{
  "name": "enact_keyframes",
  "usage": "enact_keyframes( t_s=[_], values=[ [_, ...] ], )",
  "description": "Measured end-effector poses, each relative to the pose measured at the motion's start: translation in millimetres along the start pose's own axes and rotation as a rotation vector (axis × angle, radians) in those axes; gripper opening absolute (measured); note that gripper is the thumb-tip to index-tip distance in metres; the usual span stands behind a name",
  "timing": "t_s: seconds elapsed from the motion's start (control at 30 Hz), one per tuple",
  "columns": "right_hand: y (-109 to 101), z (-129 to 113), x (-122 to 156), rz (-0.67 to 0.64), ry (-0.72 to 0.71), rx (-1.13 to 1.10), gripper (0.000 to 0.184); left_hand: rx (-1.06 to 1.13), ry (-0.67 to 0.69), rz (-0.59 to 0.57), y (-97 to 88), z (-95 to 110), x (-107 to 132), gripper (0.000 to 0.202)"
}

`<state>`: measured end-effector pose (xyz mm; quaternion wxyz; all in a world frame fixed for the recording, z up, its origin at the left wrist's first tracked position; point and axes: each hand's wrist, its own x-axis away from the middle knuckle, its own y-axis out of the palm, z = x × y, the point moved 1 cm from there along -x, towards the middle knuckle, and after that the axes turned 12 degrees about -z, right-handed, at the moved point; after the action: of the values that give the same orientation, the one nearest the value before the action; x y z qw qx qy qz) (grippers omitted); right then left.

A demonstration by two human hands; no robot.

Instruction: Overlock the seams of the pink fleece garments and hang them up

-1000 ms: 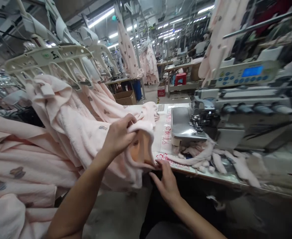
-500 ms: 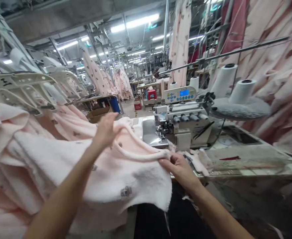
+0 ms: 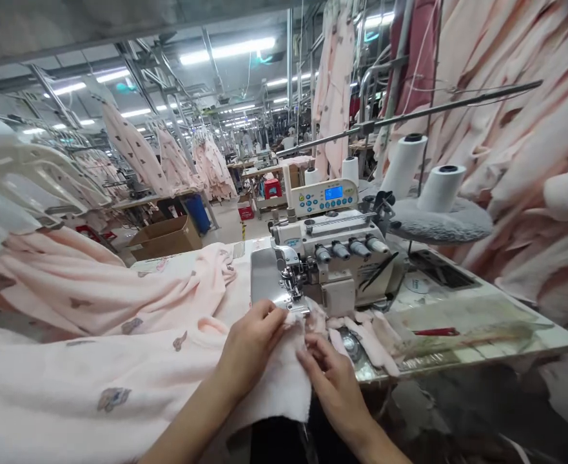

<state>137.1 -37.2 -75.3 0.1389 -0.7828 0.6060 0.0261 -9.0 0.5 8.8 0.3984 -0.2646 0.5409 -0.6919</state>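
A pale pink fleece garment (image 3: 119, 380) with small grey prints lies across my lap and the sewing table (image 3: 481, 322). My left hand (image 3: 249, 345) is closed on its edge just in front of the presser foot of the white overlock machine (image 3: 332, 264). My right hand (image 3: 329, 377) pinches the same edge beside it, at the table's front. Both hands hold the fabric corner close to the needle area.
Pink offcut strips (image 3: 371, 328) lie by the machine's base. Two white thread cones (image 3: 423, 177) stand behind it. More pink garments hang on white hangers (image 3: 37, 174) at left and on a rail at right. A cardboard box (image 3: 167, 235) sits on the floor beyond.
My left hand has come down from the raised garment to the fabric edge at the presser foot. My right hand brought the edge toward the machine. The view has swung right.
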Motion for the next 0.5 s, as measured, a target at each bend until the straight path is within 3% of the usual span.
enact_keyframes(
  t_s=[0.1,0.23,0.5],
  values=[
    [-9,-5,-12,0.057,-0.017,0.031,0.034,-0.062,0.013,0.061,1.1,-9,-19,0.017],
    [-20,0,-25,-0.034,0.029,0.096,0.038,0.003,-0.006,0.019,12.2,-20,-38,0.008],
    [-32,-3,-31,-0.170,0.116,0.199,0.052,0.180,-0.021,-0.015,12.4,-21,-34,0.009]
  ],
)
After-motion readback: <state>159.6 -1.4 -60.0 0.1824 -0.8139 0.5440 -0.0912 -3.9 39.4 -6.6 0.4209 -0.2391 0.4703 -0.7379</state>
